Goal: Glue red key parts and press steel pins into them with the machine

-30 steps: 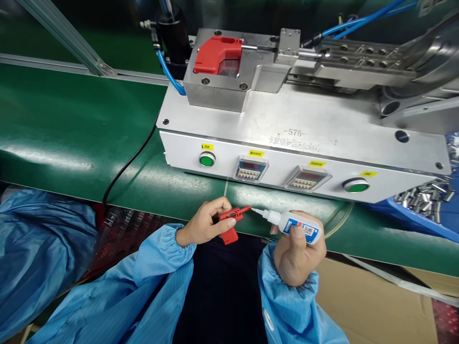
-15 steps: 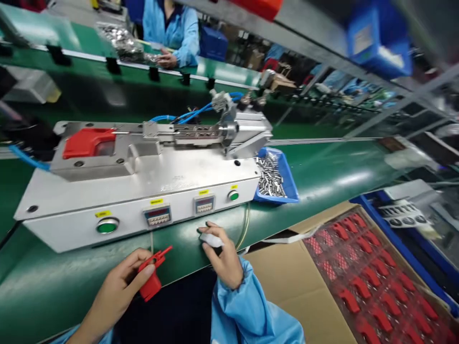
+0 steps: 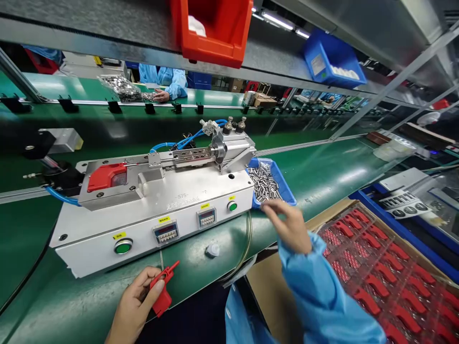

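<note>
Head view: I see a long metal machine [image 3: 193, 188] across the middle of the frame, standing between the worker and the far bench, with a red piece [image 3: 102, 177] in its block at left. Against its right end sits a blue tray [image 3: 286, 184] of short metal pins [image 3: 266, 184]. A pale hose [image 3: 248, 241] curves down over the green bench [image 3: 322, 167], between the white bottle [image 3: 212, 251] at lower centre and the tray side. Overhead, a red bin [image 3: 215, 53] at top centre and a blue bin [image 3: 322, 62] at upper right sit on the shelf. Rows of red parts [image 3: 377, 286] fill clear packaging at lower right. Beyond the machine, upper left, a co-worker's hand [image 3: 162, 95] is beside a bag of silvery bits [image 3: 122, 88].

At lower left, the left hand [image 3: 132, 303] pinches a red part [image 3: 163, 300], its thin nozzle pointing up and right. The right hand [image 3: 292, 229] is right of centre at the tray's near edge; I cannot tell whether its blurred fingers grip anything.

Half a second ago that right hand held the bottle; now the bottle rests on the bench, and the hand is farther right.
</note>
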Motion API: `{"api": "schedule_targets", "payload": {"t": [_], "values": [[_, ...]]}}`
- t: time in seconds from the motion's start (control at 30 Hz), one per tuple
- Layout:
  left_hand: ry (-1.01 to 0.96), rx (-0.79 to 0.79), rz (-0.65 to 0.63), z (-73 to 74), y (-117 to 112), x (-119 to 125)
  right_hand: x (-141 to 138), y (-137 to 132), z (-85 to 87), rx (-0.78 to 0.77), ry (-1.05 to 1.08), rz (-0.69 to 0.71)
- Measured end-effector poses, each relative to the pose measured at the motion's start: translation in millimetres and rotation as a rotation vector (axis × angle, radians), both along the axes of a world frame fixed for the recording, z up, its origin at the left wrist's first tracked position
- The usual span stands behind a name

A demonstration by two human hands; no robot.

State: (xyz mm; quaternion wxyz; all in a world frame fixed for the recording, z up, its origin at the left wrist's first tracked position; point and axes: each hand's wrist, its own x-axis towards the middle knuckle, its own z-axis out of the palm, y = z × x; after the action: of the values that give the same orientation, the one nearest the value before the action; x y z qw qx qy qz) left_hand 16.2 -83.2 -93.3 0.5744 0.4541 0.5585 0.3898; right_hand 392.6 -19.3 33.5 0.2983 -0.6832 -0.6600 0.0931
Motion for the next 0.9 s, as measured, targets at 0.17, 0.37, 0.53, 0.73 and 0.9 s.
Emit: {"api": "schedule_targets", "payload": {"t": [0.17,0.37,0.53,0.73,0.9], "values": [[-0.022,0.028,-0.004,-3.9,2.5,2.0,41.7,102.5,-2.3,-0.273,-0.16,-0.176],[-0.05,0.071,0.001,-8.0,4.8,2.2,43.7,137.4,-21.5,-0.32,-0.105,-0.153],[-0.09,0.042,-0.02,-16.3,4.6,1.8,58.8,109.9,11.5,-0.215,0.077,-0.071],[-0.115,0.066,-0.087,-17.7,8.9,3.5,31.6,75.6,70.8,0.011,0.315,0.05],[-0.119,0.106,-0.105,-12.3,22.0,6.7,-49.3,103.6,104.5,0.233,0.273,0.272]]}}
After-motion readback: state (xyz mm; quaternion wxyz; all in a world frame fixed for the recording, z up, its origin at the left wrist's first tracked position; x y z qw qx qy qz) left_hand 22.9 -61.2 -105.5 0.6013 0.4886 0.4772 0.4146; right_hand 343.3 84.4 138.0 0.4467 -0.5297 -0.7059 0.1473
